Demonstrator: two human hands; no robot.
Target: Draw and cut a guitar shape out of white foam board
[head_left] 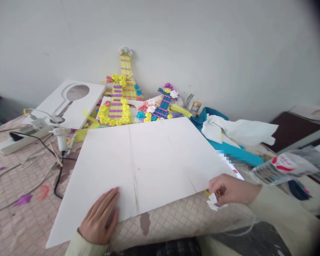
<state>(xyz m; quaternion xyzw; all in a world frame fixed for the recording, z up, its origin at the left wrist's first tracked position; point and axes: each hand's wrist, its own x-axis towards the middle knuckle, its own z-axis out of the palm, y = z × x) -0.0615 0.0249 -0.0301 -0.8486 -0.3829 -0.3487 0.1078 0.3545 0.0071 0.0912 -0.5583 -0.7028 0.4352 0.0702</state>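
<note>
A large white board [160, 160] lies across the table before me, with faint pencil-like lines running over it. Flat on its lower left part rests my left hand [100, 215], fingers stretched out and holding nothing. At the board's near right edge my right hand [226, 190] is closed in a pinch on a small crumpled piece of white paper [212, 202]. A thin yellow thing [207, 192] pokes out by its fingertips, and I cannot make out what it is.
Behind the board stand guitar-shaped crafts [117, 103] with paper flowers. At left are a foam board with cut-outs [50, 103], a glue gun [61, 138] and a power strip [24, 138] with cables. White crepe paper [242, 129] and a plastic bottle [285, 167] lie at right.
</note>
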